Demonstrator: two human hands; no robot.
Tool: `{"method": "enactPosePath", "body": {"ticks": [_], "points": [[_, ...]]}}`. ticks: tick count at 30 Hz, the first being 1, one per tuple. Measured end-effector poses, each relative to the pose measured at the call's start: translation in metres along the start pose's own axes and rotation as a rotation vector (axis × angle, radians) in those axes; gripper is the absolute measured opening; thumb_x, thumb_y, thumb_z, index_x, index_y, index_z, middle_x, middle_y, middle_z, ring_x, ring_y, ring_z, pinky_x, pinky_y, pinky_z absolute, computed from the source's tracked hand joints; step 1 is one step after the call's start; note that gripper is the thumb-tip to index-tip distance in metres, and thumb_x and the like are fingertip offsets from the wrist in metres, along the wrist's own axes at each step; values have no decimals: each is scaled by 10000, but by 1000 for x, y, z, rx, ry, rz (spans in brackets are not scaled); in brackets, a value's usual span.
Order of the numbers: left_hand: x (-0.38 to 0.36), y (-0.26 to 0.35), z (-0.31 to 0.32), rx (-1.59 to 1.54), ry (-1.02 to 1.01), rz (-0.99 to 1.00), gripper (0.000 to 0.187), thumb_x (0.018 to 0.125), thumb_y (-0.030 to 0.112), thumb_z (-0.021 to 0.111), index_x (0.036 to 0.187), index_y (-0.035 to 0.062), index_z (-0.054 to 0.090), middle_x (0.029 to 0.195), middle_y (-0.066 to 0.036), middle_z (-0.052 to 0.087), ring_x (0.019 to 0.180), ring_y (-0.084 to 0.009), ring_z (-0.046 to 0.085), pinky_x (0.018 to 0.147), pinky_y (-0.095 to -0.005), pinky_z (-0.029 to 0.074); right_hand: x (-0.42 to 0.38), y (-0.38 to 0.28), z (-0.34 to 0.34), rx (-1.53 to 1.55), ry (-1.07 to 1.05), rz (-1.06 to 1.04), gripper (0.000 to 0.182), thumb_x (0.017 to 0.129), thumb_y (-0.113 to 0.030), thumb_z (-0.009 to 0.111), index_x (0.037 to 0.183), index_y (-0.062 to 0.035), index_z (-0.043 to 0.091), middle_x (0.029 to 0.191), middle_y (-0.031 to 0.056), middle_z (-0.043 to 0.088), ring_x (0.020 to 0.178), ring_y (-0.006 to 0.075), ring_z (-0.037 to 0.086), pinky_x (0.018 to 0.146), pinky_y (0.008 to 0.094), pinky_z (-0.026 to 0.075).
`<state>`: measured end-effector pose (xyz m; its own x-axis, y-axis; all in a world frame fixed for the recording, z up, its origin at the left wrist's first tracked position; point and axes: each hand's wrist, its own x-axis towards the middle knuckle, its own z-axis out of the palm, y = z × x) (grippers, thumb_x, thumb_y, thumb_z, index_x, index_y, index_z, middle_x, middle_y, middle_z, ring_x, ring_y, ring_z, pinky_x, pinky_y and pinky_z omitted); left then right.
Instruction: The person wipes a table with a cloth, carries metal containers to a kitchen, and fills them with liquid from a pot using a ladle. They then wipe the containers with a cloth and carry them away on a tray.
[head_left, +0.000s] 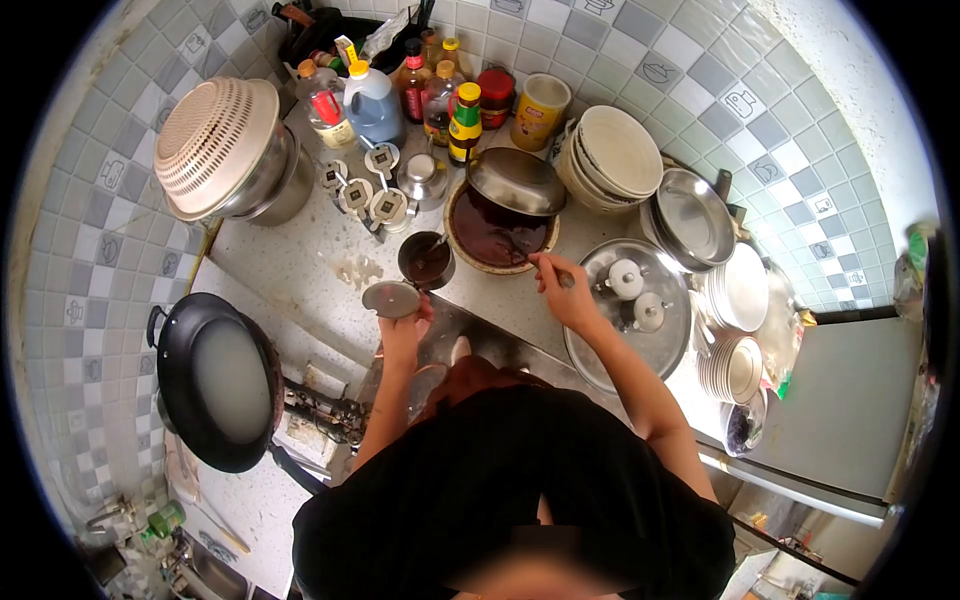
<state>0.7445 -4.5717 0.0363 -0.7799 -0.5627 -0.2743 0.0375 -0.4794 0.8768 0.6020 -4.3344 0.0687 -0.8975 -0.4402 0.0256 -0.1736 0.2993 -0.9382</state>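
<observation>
My left hand (408,322) holds a small round metal lid (391,299) by its edge, just below a small dark pot (425,262) of brown-red liquid. A utensil leans in that pot. In my right hand (560,287) is the handle of a utensil whose far end reaches into a wide bowl of dark red sauce (495,235). A large metal lid (516,181) lies tilted over the back of this bowl. Right of my right hand, a big round metal tray (585,330) bears two white lidded pieces (626,279).
Bottles (375,105) and a yellow can (541,112) line the back wall. Stacked bowls (617,155), steel pans (695,220) and plates (738,288) stand to the right. A black wok (225,380) and a colander (217,140) are on the left.
</observation>
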Motion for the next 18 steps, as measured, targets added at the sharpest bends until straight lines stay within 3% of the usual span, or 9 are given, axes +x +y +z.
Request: {"method": "enactPosePath", "body": {"ticks": [2, 8, 18], "points": [[1, -3, -1, -13, -15, -5, 158, 901, 8, 503, 1017, -29, 604, 902, -112, 645, 726, -170, 610, 633, -286, 503, 4, -2, 0, 117, 46, 147, 309, 1017, -215, 492, 1070, 45, 650, 750, 51, 606, 655, 106, 555, 602, 269, 451], [1, 2, 1, -28, -11, -40, 169, 910, 0, 482, 1033, -22, 595, 909, -114, 643, 738, -173, 606, 644, -283, 503, 8, -4, 0, 213, 147, 305, 339, 1017, -248, 482, 1067, 42, 650, 747, 59, 613, 624, 117, 566, 589, 267, 455], [1, -3, -1, -17, -23, -8, 178, 920, 4, 478, 1047, -37, 594, 922, -122, 648, 738, -174, 606, 649, -291, 505, 4, -16, 3, 128, 132, 260, 315, 1018, -241, 488, 1091, 16, 655, 757, 51, 614, 634, 106, 559, 592, 251, 455]]}}
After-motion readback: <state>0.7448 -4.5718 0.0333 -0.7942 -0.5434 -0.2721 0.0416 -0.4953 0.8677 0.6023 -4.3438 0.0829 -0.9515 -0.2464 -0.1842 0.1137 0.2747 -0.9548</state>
